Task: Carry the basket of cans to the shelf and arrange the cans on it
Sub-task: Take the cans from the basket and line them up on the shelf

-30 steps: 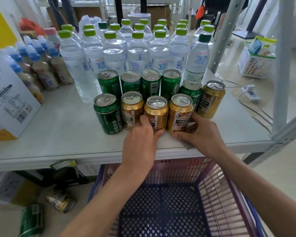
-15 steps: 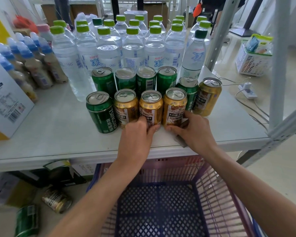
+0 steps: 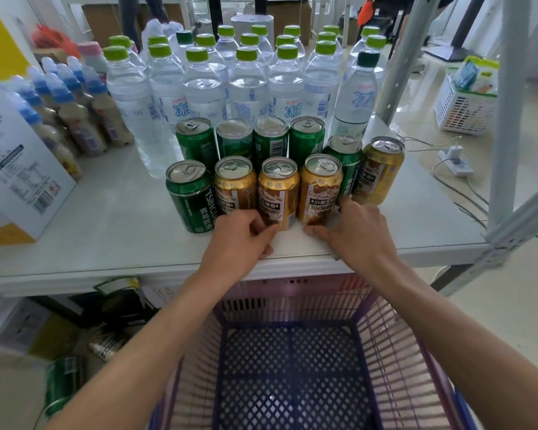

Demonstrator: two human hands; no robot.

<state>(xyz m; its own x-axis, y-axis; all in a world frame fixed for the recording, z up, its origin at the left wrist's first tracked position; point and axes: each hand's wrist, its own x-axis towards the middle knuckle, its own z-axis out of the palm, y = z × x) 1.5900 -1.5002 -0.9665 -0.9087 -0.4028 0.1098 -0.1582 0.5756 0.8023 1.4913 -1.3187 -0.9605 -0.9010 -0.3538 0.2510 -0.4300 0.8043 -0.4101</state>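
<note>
The cans are out of the basket and standing upright near the front edge of the white shelf board (image 3: 112,225); the front row reads, left to right, a dark green aluminium can (image 3: 190,197), then three gold aluminium cans (image 3: 278,193) pressed side to side, with a further green and a gold can (image 3: 379,170) angled off behind the right end; a second row of four green cans (image 3: 271,141) stands just behind, and clear water bottles with lime-green caps (image 3: 247,85) fill the back. My left hand (image 3: 241,240) has its fingers curled loosely against the foot of the middle gold can, touching it and not wrapped round it; my right hand (image 3: 351,234) is likewise half closed, thumb under the rightmost front gold can and fingers at its side; neither holds a can off the board. I judge this to be the squaring-up step; to do it well I would push low on the cans, both hands together, so they slide rather than tip, and bring the right-hand pair into line. The purple plastic lattice basket (image 3: 395,346) sits empty below the shelf edge.
</note>
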